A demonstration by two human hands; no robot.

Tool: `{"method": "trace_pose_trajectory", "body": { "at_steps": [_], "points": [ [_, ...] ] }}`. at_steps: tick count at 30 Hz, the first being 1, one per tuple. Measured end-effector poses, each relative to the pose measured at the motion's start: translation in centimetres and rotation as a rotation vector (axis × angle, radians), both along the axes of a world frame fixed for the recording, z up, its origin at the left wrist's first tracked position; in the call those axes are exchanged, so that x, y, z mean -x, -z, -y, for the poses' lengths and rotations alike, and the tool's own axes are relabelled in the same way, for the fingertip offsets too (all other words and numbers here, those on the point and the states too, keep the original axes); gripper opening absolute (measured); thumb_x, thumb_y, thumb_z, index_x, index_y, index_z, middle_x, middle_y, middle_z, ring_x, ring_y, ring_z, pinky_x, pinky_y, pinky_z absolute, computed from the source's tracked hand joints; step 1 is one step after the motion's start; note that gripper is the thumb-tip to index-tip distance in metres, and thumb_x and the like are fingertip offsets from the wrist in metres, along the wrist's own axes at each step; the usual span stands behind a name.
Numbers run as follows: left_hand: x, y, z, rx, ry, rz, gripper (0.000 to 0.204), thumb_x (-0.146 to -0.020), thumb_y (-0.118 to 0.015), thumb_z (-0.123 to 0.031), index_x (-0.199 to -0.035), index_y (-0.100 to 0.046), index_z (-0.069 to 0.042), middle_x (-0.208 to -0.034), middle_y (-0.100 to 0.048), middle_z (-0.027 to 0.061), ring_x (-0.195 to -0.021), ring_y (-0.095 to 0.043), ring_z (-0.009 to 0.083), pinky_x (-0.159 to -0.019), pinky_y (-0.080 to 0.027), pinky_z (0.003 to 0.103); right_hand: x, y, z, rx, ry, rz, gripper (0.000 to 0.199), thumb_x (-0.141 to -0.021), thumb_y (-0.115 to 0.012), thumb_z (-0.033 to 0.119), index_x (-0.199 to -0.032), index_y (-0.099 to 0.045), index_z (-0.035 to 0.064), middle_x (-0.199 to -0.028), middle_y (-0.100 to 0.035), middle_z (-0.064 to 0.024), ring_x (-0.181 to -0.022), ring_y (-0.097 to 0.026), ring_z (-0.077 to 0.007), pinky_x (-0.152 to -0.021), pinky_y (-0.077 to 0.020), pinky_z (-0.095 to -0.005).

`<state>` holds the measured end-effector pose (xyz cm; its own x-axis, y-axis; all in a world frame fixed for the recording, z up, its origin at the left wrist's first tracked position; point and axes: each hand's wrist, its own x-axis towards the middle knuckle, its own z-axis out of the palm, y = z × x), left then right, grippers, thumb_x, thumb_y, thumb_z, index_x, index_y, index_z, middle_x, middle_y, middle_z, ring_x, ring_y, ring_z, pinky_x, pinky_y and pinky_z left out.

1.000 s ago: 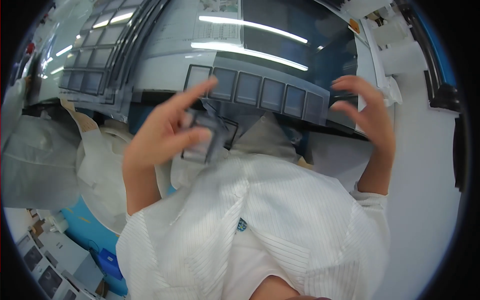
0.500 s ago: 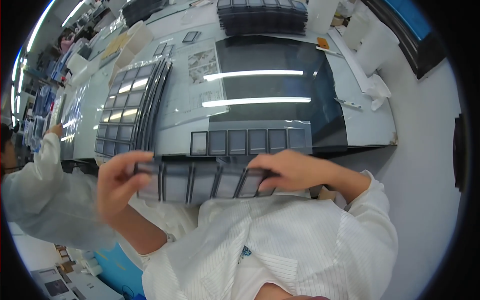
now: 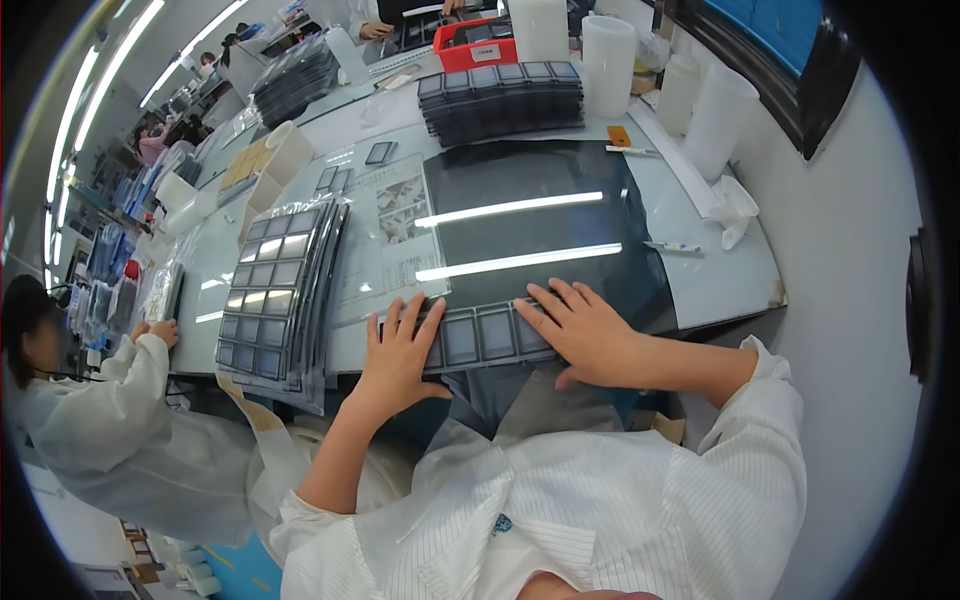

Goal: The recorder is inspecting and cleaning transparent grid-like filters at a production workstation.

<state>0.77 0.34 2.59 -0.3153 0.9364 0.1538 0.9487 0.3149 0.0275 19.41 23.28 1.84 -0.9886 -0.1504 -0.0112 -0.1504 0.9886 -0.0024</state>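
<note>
A strip of dark-framed panels [image 3: 478,337] lies along the near edge of the table, on the front of a dark glossy sheet [image 3: 540,220]. My left hand [image 3: 398,355] rests on the strip's left end with its fingers spread. On the right end lies my right hand [image 3: 595,340], also open, fingers spread and pointing away from me. Both palms face down, and the hands cover the strip's ends. Whether one strip or two lie under them, I cannot tell.
Left of my hands stands a leaning stack of panel sheets [image 3: 265,300]. Farther back are another panel stack [image 3: 500,100], a red bin [image 3: 475,48] and white rolls [image 3: 606,65]. A pen [image 3: 675,247] lies to the right. A co-worker in white [image 3: 130,420] sits at left.
The strip that both hands held above my lap is no longer held up there. My hands have moved forward onto the table edge and opened flat. The view has tilted up.
</note>
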Motion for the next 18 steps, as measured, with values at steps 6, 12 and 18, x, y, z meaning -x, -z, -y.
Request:
{"method": "trace_pose_trajectory", "body": {
  "at_steps": [6, 12, 18],
  "points": [
    [2.7, -4.0, -1.1, 0.223, 0.082, 0.347, 0.067, -0.077, -0.068, -0.005, -0.138, -0.042, -0.010, -0.135, -0.048, 0.0152, -0.119, -0.048, 0.0354, -0.099, -0.042, 0.041, 0.7, -1.7, -2.2, 0.039, -0.058, 0.040, 0.066, -0.086, -0.062, 0.021, -0.142, -0.032, 0.0019, -0.142, -0.040, -0.0227, -0.127, -0.044, -0.0391, -0.101, -0.0405, -0.0437],
    [9.8, -7.0, -7.7, 0.485, 0.206, 0.459, 0.039, -0.089, -0.056, -0.009, -0.128, -0.052, -0.010, -0.115, -0.063, 0.0166, -0.104, -0.060, 0.0347, -0.090, -0.047, 0.041, 6.0, -8.9, -9.2, 0.353, 0.047, 0.383, 0.028, -0.091, -0.050, 0.011, -0.117, -0.051, 0.0012, -0.094, -0.064, -0.0217, -0.094, -0.061, -0.0396, -0.081, -0.0468, -0.0464],
    [18.6, -9.3, -21.7, -0.256, 0.079, -0.122, 0.037, -0.086, -0.052, -0.004, -0.121, -0.054, -0.012, -0.110, -0.062, 0.0155, -0.102, -0.059, 0.0361, -0.083, -0.048, 0.044, 15.8, -11.9, -22.8, 0.050, 0.242, -0.414, 0.047, -0.080, -0.050, -0.009, -0.125, -0.053, 0.0054, -0.117, -0.061, -0.0173, -0.103, -0.061, -0.0338, -0.088, -0.0485, -0.0380]
  ]
}}
